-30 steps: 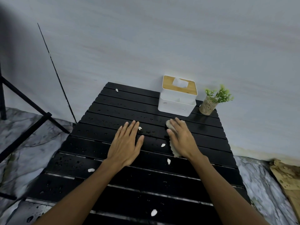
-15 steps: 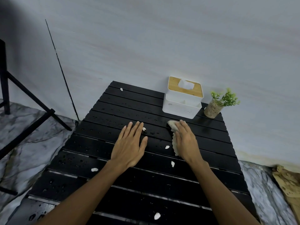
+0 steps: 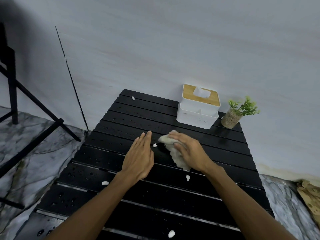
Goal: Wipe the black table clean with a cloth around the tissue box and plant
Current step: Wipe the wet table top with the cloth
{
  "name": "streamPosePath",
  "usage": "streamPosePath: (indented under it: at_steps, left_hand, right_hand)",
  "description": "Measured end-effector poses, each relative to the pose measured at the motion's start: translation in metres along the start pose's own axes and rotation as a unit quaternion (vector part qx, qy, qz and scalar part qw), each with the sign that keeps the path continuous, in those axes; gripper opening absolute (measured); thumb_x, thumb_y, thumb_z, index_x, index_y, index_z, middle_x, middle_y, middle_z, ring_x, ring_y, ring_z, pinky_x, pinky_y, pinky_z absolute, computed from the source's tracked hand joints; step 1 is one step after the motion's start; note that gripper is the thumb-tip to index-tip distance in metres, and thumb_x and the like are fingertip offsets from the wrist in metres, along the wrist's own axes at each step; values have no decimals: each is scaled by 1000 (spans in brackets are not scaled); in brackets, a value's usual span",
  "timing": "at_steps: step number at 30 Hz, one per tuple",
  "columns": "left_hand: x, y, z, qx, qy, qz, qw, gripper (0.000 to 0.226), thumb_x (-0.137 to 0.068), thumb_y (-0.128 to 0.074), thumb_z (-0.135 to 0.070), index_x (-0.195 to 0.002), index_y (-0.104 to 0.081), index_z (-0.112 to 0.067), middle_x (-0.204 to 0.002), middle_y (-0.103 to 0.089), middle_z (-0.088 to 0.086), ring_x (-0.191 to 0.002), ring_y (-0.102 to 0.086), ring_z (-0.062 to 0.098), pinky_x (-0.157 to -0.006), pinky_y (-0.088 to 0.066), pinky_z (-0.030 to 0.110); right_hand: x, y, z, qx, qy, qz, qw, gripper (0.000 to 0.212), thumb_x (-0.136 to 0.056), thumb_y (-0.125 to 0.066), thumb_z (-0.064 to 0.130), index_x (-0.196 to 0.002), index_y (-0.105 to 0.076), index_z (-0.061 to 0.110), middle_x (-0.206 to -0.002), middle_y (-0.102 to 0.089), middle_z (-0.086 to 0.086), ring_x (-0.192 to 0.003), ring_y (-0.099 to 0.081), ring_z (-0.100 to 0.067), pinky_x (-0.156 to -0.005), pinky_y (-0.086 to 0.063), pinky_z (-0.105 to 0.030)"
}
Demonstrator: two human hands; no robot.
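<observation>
A black slatted table [image 3: 225,158] carries water drops and several small white scraps. My right hand [image 3: 189,151] presses a beige cloth [image 3: 174,153] flat on the middle of the table. My left hand [image 3: 140,157] lies just left of it, fingers straight and together, holding nothing, edge-on to the cloth. One white scrap [image 3: 154,145] sits between the two hands. The white tissue box [image 3: 199,106] with a wooden lid stands at the back right. The small green plant [image 3: 237,112] in a glass pot stands to its right, by the wall.
More white scraps lie at the far left corner [image 3: 133,98], by my left wrist [image 3: 105,183], below the cloth [image 3: 187,177] and near the front edge [image 3: 171,233]. A black stand [image 3: 34,99] rises on the left over marble floor. The wall backs the table.
My right hand has slid the cloth leftwards toward my left hand. The left hand has turned more edge-on and closed its fingers together. The scrap left of the cloth is now covered.
</observation>
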State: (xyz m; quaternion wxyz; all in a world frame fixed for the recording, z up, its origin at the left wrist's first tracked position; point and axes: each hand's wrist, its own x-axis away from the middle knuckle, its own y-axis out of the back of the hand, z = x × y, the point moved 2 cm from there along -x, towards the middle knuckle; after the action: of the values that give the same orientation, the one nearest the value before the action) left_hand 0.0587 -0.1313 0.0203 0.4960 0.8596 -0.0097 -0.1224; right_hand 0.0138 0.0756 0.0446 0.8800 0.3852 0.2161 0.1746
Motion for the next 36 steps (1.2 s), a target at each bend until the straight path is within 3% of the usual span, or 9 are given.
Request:
streamPosePath:
  at_steps: [4,7,13,17,21,25,31,34,36]
  left_hand:
    - [0,8,3,18,-8,-24,1000,59,-102,-32,-11,-156,-9,-8,-161,-24,10,-150,-15,14,-113,4,13]
    - [1,8,9,15,-8,-29,999,59,-101,-33,-11,-155,-11,-9,-159,-28,10,-149,-18,16,-119,-4,20]
    - [0,11,13,102,37,-36,994,65,-98,-37,-5,-156,-11,-15,-158,-31,12,-146,-27,21,-120,-21,32]
    - [0,17,15,176,62,-50,981,70,-97,-36,1,-157,-9,-23,-161,-25,4,-143,-31,18,-110,-25,23]
    - [-1,14,16,170,69,-41,982,69,-98,-33,0,-157,-9,-26,-159,-28,4,-143,-33,18,-113,-27,28]
    - [0,11,16,152,80,-22,985,67,-99,-32,-4,-157,-7,-27,-158,-30,7,-144,-31,21,-117,-30,42]
    - [-1,11,17,150,81,-22,985,67,-99,-31,-1,-157,-9,-27,-160,-26,7,-146,-26,20,-118,-29,43]
    - [-1,11,16,152,84,-21,985,69,-98,-32,1,-157,-9,-26,-160,-26,7,-145,-29,22,-117,-30,42]
    - [-1,12,15,147,90,-19,985,69,-98,-32,2,-157,-9,-25,-160,-26,9,-144,-30,24,-115,-32,43]
  right_hand:
    - [-19,7,-23,21,-102,-113,988,32,-107,-45,12,-136,-58,9,-135,-61,-2,-124,-56,-9,-110,-42,-24]
    - [-41,-13,-19,52,-122,-65,989,35,-109,-39,21,-139,-55,13,-141,-56,-4,-127,-53,-10,-106,-39,-20]
    - [-60,-33,7,70,-14,31,997,39,-104,-50,7,-142,-54,7,-151,-51,-8,-143,-44,-24,-116,-39,-46]
    - [-23,-22,24,11,45,115,992,35,-104,-52,11,-139,-58,12,-142,-60,-6,-133,-56,-21,-111,-46,-37]
    - [-15,8,33,-63,-3,15,998,29,-104,-52,9,-131,-63,7,-125,-69,-10,-109,-66,-16,-95,-51,-15]
    - [-51,2,10,20,-79,-82,993,28,-105,-46,8,-128,-61,9,-119,-63,-2,-106,-59,-14,-101,-48,-38]
    - [-64,-25,9,56,-44,16,997,35,-104,-46,10,-137,-55,18,-136,-58,-7,-101,-64,-25,-92,-54,-47]
    - [-36,-20,24,25,32,85,996,34,-104,-51,7,-136,-59,14,-138,-62,-5,-109,-66,-14,-92,-57,-35]
    - [-13,-11,33,-5,47,120,992,31,-104,-53,8,-133,-62,12,-127,-68,-5,-98,-67,0,-82,-57,-21]
